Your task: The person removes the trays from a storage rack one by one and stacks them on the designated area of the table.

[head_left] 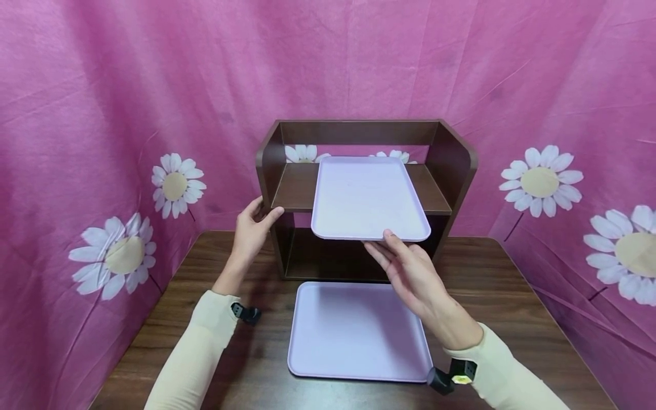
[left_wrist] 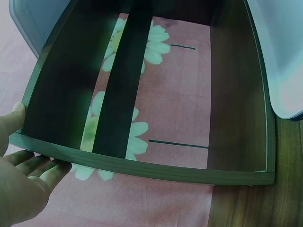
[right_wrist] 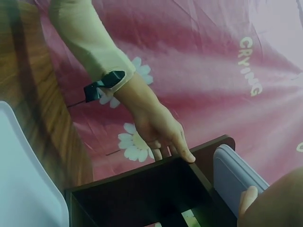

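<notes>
- The pink curtain (head_left: 348, 62), printed with white daisies, fills the upper half of the frame from side to side.
- The wood-grain counter (head_left: 494, 285) spreads across the lower part of the frame.
- The dark brown shelf unit (head_left: 359, 132) stands on it at centre. It looks stiff, perhaps light enough to slide if pushed.
- The lower tray (head_left: 359, 336), pale lilac, lies flat at lower centre, in front of the shelf unit.
- The held tray (head_left: 369, 199), a match for it, is at the middle of the frame, its far part over the upper board. From here I can't tell whether it rests there. I'd judge it light, stiff and rather slick; pinched at one edge, it may tip, so a hold nearer mid-edge, or on two sides, would steady it.
- The right hand (head_left: 412, 276) pinches the tray's near edge toward its right corner, thumb on top, fingers beneath.
- The left hand (head_left: 249, 232), left of centre, has its fingers and thumb around the left side panel's front edge, a sound place to brace.
</notes>
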Demonstrator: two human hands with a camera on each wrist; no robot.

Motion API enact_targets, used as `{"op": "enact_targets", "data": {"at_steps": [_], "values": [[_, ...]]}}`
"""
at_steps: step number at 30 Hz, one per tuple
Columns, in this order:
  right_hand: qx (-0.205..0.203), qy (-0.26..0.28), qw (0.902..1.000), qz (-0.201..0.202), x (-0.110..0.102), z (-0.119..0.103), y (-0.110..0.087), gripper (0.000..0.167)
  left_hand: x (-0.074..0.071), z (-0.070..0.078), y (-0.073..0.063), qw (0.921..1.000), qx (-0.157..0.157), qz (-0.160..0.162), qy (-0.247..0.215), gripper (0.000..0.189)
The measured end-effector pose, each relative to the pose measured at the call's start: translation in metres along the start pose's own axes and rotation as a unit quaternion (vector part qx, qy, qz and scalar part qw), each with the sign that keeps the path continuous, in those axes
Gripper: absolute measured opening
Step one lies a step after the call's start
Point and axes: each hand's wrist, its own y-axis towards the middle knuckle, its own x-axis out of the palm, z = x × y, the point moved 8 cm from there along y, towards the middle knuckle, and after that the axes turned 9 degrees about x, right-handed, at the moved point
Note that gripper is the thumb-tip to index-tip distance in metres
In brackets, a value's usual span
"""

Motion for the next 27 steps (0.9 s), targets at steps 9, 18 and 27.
{"op": "enact_targets", "data": {"at_steps": [9, 18, 27], "values": [[-0.007, 0.046, 0.9976, 0.052, -0.009, 0.0, 0.0, 0.011, 0.0, -0.001, 0.0, 0.9999, 0.001, -0.001, -0.011, 0.057], [-0.04, 0.094, 0.9916, 0.079, -0.014, -0.008, -0.003, 0.024, 0.0, 0.0, 0.001, 0.9999, 0.009, 0.002, -0.012, 0.057], [-0.039, 0.137, 0.9856, 0.09, -0.018, -0.009, -0.003, 0.035, 0.0, -0.002, 0.0, 1.0, 0.005, 0.004, -0.006, 0.058]]}}
